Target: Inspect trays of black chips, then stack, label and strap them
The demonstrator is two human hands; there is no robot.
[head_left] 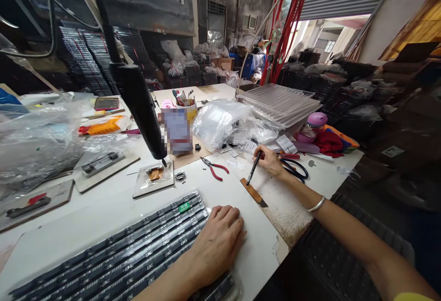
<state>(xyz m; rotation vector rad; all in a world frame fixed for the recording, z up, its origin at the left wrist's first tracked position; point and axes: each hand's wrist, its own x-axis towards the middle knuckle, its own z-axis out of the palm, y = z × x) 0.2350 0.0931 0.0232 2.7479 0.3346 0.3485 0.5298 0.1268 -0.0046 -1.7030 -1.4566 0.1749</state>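
Observation:
My left hand [220,239] rests at the right end of a clear plastic tray [203,195], its fingers curled down over the edge; the thumb is hidden. Rows of black parts [138,246] fill the tray, and a green label [184,207] lies on top. Further back, my right hand [270,161] is closed around a slim black pen [254,167], which slants down to the left. Below the pen's lower end lies a brown-handled blade [253,191]; whether they touch I cannot tell. Red-handled pliers [216,167] lie left of this hand.
A black electric screwdriver [138,103] hangs over a small fixture board [141,188]. More fixture boards [82,184] stand at left. Clear plastic bags [220,124] and a stack of ribbed trays [279,103] are behind. The table's right edge [327,190] runs beneath my right forearm.

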